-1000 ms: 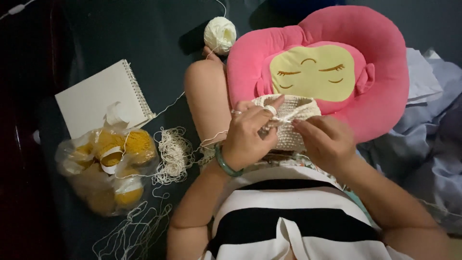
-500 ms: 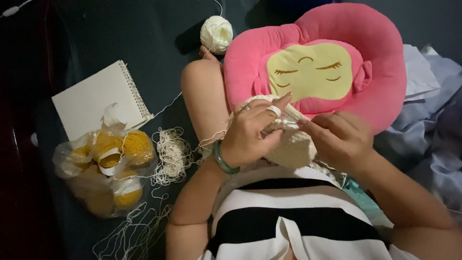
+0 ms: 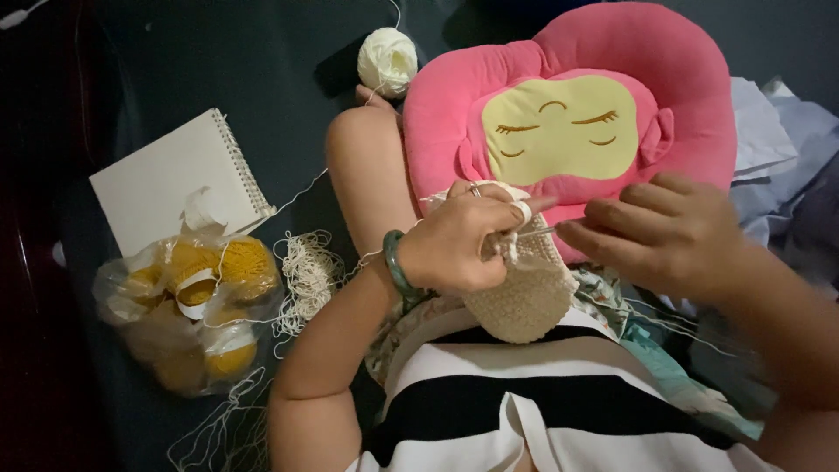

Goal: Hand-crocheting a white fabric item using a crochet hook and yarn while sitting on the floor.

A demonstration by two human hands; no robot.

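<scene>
Cream crocheted piece (image 3: 524,301): dense stitch, rounded pouch shape, draped on the lap just below the pink cushion (image 3: 454,114), touching its lower edge. Left hand (image 3: 459,245) curled closed around the upper edge of the piece, index finger extended with strand wound over it; green bangle (image 3: 398,267) at the wrist. Right hand (image 3: 664,232) to the right of the piece, fingers pinched shut on a thin hook (image 3: 544,231) pointing into the work. Cream yarn ball (image 3: 387,59) beyond the cushion's upper left edge, just beside it. Left of the cushion, well apart: white spiral notebook (image 3: 166,179), clear bag of yellow yarn (image 3: 188,301), loose tangle of cream thread (image 3: 306,275). Surface dark, blue-grey, dimly lit. Pale crumpled cloth (image 3: 778,131) right of the cushion.
</scene>
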